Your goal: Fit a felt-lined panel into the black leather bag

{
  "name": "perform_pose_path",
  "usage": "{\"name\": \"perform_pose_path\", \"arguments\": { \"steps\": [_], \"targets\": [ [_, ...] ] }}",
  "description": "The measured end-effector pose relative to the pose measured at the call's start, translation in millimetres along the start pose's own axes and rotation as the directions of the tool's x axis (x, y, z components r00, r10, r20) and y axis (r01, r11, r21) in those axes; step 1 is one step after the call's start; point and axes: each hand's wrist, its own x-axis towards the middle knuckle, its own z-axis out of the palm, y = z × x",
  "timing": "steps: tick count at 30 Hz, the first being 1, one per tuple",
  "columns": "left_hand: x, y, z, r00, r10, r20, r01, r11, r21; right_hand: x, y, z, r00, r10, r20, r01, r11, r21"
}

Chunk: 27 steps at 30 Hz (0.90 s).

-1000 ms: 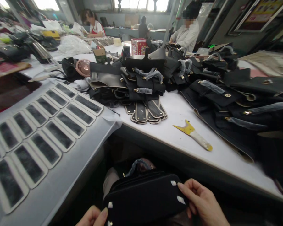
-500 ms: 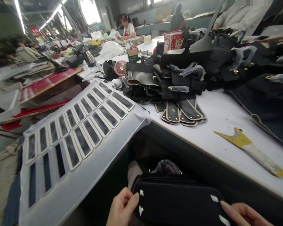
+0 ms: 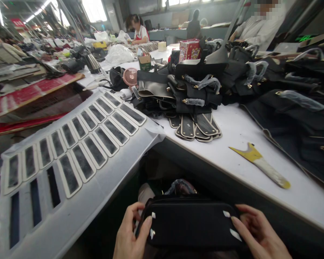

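Observation:
A black handbag [image 3: 190,225] rests low in front of me, its flat oblong base turned up toward the camera. White tabs show at the base's corners. My left hand [image 3: 132,230] grips its left end, thumb on the face and fingers round the edge. At the right end my right hand [image 3: 259,230] holds on the same way, the thumb beside the white tabs. Behind the base a plastic-wrapped handle [image 3: 180,186] sticks up. Off to the left, dark panels with pale borders [image 3: 89,149] lie in rows on a white-covered board [image 3: 97,190].
On the white table [image 3: 221,151] lies a yellow-tipped tool [image 3: 259,163]. Black bags [image 3: 189,86] with wrapped handles are piled behind, with bordered strips [image 3: 196,127] below them. A pink fan [image 3: 130,76] stands beside the pile. Other people [image 3: 259,25] work farther back.
The view has turned a little to the right, so the table and board sit farther left. The right hand has come up, and more of its grip on the handbag shows.

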Motion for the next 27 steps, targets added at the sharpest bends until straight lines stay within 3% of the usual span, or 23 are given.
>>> {"name": "perform_pose_path", "arguments": {
  "steps": [2, 4, 7, 12, 18, 22, 27],
  "targets": [
    [3, 0, -5, 0.978, 0.195, 0.071, -0.202, 0.972, 0.118, 4, -8, -6, 0.997, -0.033, 0.075, 0.037, 0.998, -0.051],
    [7, 1, -9, 0.925, 0.324, 0.196, -0.36, 0.915, 0.185, 10, -13, -13, 0.976, -0.025, 0.218, 0.033, 0.999, -0.031],
    [10, 0, -10, 0.871, 0.383, 0.308, -0.462, 0.852, 0.246, 18, -20, -19, 0.926, -0.01, 0.378, 0.013, 1.0, -0.006],
    [12, -3, -8, 0.803, 0.473, 0.362, -0.584, 0.743, 0.325, 21, -27, -21, 0.91, -0.127, 0.395, 0.151, 0.988, -0.029],
    [15, 19, -17, 0.781, 0.478, 0.401, -0.616, 0.69, 0.378, 17, -43, -16, 0.891, -0.259, 0.373, 0.342, 0.923, -0.176],
    [14, 44, -9, 0.793, 0.495, 0.354, -0.606, 0.694, 0.388, 4, -75, 11, 0.831, -0.401, 0.385, 0.534, 0.766, -0.357],
    [17, 59, 10, 0.815, 0.348, 0.464, -0.518, 0.797, 0.311, -3, -112, 46, 0.747, -0.266, 0.61, 0.608, 0.646, -0.462]
  ]
}}
